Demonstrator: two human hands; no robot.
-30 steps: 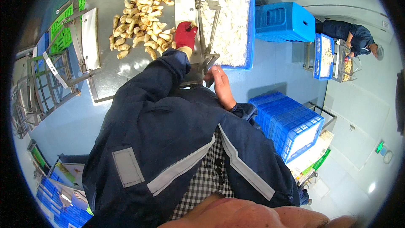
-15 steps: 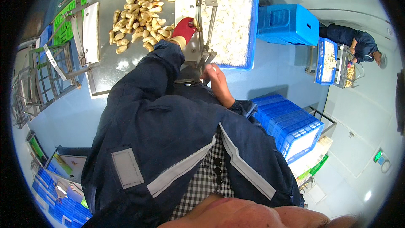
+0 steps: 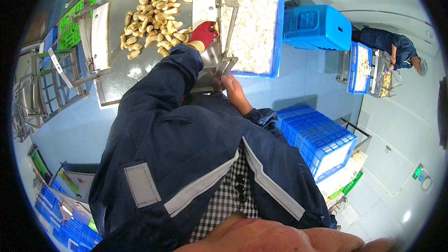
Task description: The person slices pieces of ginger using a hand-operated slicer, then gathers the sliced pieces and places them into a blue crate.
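Observation:
My left hand [image 3: 204, 36], in a red glove, is bent closed at the white board [image 3: 203, 7] beside the metal cutter [image 3: 230, 32]. A pale piece, apparently mushroom, shows at its fingertips. To its left, long pale mushrooms with brownish caps [image 3: 161, 17] lie heaped on the steel table [image 3: 126, 72]. My bare right hand [image 3: 235, 92] is closed at the near end of the cutter, its fingers around what looks like the handle; the grip is partly hidden. On the cutter's right, a blue mesh crate [image 3: 280, 23] is filled with white cut pieces [image 3: 252, 28].
A blue plastic bin [image 3: 317, 27] stands right of the crate. Stacked blue crates [image 3: 315, 135] are near my right side. At the far right a person in dark clothes [image 3: 389, 42] works beside another blue crate [image 3: 358, 67]. Metal racks [image 3: 51, 79] stand at the left.
My right hand has moved slightly left and its raised thumb has come down as the fingers closed. The cutter's arm has shifted a little left. My left hand is almost still.

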